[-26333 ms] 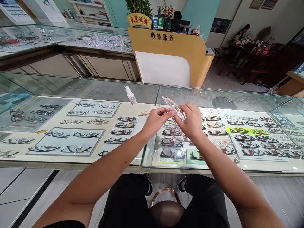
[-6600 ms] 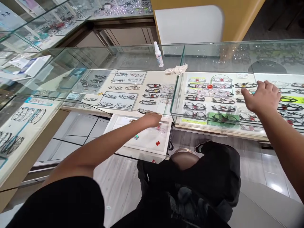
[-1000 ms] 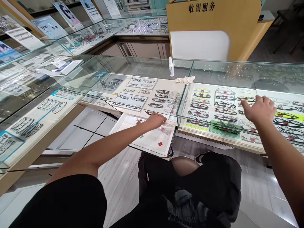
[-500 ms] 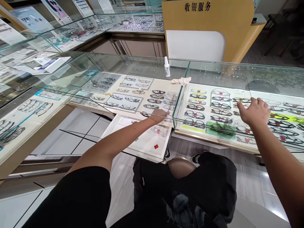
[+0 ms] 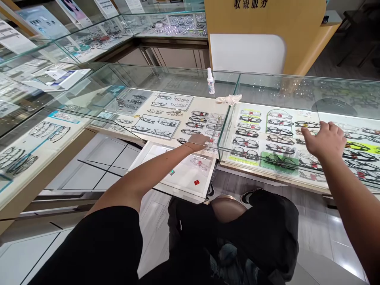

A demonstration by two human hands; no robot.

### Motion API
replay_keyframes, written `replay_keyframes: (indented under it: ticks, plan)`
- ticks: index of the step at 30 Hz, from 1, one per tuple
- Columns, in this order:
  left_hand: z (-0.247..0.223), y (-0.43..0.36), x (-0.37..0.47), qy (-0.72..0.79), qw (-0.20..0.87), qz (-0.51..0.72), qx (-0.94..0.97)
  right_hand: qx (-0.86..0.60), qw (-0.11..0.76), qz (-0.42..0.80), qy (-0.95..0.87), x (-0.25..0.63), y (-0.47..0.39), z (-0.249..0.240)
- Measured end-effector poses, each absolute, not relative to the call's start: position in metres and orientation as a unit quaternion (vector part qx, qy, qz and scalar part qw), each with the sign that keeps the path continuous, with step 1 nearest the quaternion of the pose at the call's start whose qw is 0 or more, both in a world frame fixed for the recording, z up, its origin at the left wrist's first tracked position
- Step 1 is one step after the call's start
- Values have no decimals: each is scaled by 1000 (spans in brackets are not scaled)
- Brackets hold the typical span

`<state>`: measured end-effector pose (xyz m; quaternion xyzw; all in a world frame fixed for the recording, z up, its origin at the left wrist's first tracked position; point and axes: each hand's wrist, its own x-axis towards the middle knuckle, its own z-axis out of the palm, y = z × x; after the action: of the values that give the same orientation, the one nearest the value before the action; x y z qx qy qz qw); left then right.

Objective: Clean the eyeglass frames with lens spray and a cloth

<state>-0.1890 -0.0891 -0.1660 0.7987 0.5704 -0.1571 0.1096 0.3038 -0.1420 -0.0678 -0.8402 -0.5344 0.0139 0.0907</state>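
My left hand reaches into the glass display case over the pulled-out drawer. Its fingers are bent together at a pair of clear-framed eyeglasses with a red tag; the fingertips are partly hidden. Dark-framed eyeglasses lie in a column just beyond this hand. My right hand rests on the glass top at the right, fingers spread, holding nothing. Under the glass near it lie several rows of eyeglasses. Another clear pair and a red square tag are in the drawer.
On the glass top stand a white spray bottle and a crumpled pale cloth. A glass divider separates the case sections. An open white box sits at the left. Beyond the case is a yellow-brown counter.
The view has shifted slightly, so the case appears a little farther right. My left hand stays by the clear eyeglasses, and my right hand remains spread on the glass.
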Motion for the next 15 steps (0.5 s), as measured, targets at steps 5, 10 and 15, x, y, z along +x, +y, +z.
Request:
replay_keyframes:
  ticks: [5, 10, 15]
  plan:
    - [-144, -81, -247, 632, 89, -166, 752, -837, 94, 10, -539, 307, -142, -72]
    - [-141, -79, -281, 669, 107, -211, 705, -837, 94, 9, -538, 307, -142, -73]
    - [-151, -79, -276, 676, 114, -223, 693, -837, 93, 10, -540, 308, -142, -73]
